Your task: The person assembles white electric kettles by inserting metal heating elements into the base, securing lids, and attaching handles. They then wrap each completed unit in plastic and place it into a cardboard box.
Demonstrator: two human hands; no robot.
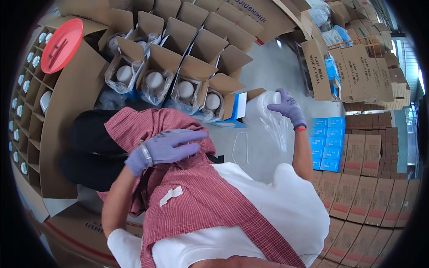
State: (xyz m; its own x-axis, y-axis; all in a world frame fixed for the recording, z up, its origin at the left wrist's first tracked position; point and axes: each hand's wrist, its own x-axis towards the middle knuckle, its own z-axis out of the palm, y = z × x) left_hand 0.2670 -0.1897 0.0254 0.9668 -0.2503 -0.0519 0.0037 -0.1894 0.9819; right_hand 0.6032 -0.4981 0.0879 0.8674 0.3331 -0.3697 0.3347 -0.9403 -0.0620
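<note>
My left hand (163, 148), in a purple glove with a metal bracelet at the wrist, lies flat on the red checked apron (196, 196) over my lap, fingers spread, holding nothing. My right hand (288, 107), also gloved in purple, is raised out to the right and grips a clear plastic bag (273, 120) that hangs down from it. Just beyond my knees stand several open brown cartons (158, 58), each with a white round object wrapped in clear plastic (154, 80) inside.
A cardboard divider grid (27, 102) with small white pieces lies at the left, a red round lid (61, 44) on its top. Stacks of flat brown cartons (366, 178) and blue boxes (328, 143) fill the right. A white loop (240, 149) lies on the grey floor.
</note>
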